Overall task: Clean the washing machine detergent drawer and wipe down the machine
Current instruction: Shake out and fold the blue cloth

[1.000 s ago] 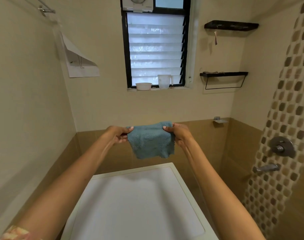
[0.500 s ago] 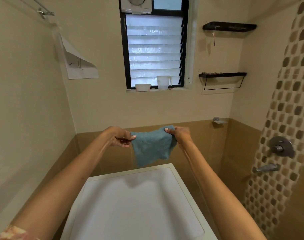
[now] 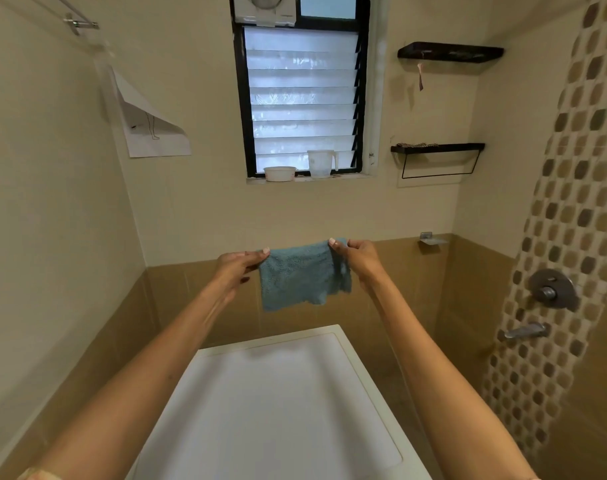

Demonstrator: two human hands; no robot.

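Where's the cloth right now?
In the head view, centre: the cloth hangs between the left hand and right hand, which pinch its top corners, above the far end of the washing machine.

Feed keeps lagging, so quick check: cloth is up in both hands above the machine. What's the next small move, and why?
Probably lower the blue cloth onto the washing machine top and begin wiping. The left hand and right hand each pinch an upper corner, so it hangs spread out, clear of the lid.
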